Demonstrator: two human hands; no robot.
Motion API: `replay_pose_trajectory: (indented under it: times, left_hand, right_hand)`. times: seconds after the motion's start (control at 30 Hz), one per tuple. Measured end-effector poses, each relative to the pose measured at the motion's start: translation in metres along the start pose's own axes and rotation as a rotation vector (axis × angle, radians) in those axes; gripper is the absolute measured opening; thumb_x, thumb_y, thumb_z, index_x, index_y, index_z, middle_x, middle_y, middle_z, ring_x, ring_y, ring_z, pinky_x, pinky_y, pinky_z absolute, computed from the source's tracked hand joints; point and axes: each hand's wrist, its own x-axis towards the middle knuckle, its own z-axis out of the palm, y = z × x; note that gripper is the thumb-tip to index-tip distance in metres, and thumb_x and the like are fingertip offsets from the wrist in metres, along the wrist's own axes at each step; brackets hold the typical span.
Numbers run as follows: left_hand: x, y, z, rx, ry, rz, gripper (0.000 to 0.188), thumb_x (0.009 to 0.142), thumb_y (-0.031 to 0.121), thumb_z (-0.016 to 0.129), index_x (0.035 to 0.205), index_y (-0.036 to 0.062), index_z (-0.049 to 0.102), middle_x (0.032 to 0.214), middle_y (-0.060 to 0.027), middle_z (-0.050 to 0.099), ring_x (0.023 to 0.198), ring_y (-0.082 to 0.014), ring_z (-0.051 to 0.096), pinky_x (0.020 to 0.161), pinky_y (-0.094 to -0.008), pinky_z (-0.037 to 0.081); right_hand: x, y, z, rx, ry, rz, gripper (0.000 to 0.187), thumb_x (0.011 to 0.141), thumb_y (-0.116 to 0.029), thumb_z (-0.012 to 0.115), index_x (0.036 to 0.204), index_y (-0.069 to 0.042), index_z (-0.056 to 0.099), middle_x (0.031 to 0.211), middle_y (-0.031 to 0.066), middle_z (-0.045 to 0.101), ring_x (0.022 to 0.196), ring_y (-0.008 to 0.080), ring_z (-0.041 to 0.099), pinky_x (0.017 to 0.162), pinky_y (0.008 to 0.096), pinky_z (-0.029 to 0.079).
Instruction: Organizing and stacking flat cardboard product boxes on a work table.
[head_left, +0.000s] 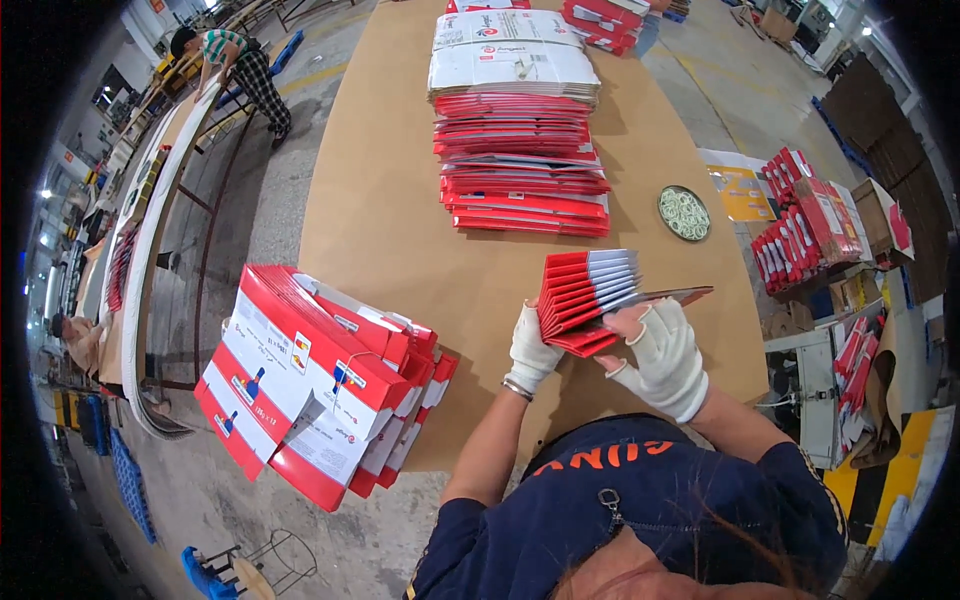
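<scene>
Between my hands is a fanned bundle of flat red-and-white folded cartons [583, 302], held tilted above the table's near edge. My left hand [532, 350], in a white glove, is closed on the bundle's left side; most of its fingers are hidden behind it. On the other side my right hand [664, 362], in a white glove with bare fingertips, grips the near right edge, thumb and fingers round the cartons. One carton [672, 296] sticks out rightward past the rest. Near my left forearm a large stack of similar cartons [310, 375] leans at the table's left edge.
The brown table [370, 170] carries a long row of red-and-white cartons [522, 170] ahead. A round dish of pale rings [684, 213] stands at right. More cartons [800, 235] are stacked beyond the right edge. Another person [235, 75] bends over a long table at far left.
</scene>
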Motion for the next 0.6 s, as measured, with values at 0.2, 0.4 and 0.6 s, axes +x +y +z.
replay_pose_trajectory:
  times: [0.2,0.4,0.6]
  left_hand:
    - [-0.006,0.004,-0.003,0.674,-0.009,0.318,0.028,0.087,0.013,0.055,0.112,0.0013,0.048,0.102,-0.0120,0.062,0.089,-0.0222,0.062,0.077,-0.0314,0.051]
    - [-0.010,0.020,0.020,-0.221,-0.015,-0.098,0.025,0.089,0.012,0.053,0.110,0.0016,0.048,0.102,-0.0120,0.061,0.087,-0.0211,0.062,0.076,-0.0313,0.051]
    - [-0.001,-0.012,-0.009,0.133,0.106,0.161,0.025,0.087,0.015,0.056,0.107,0.0029,0.051,0.096,-0.0129,0.062,0.083,-0.0254,0.062,0.072,-0.0333,0.050]
  right_hand:
    - [0.016,-0.004,-0.001,-0.013,-0.071,0.016,0.077,0.056,-0.025,0.075,0.122,0.002,0.046,0.077,0.0077,0.049,0.069,0.0245,0.048,0.064,0.0366,0.041]
    - [0.013,-0.004,0.001,0.020,-0.103,0.068,0.075,0.055,-0.022,0.074,0.121,0.002,0.049,0.077,0.0101,0.047,0.071,0.0271,0.047,0.064,0.0382,0.040]
    - [0.012,-0.006,0.005,0.022,-0.006,0.052,0.058,0.055,-0.020,0.074,0.105,0.000,0.055,0.079,0.0103,0.048,0.071,0.0281,0.048,0.064,0.0390,0.040]
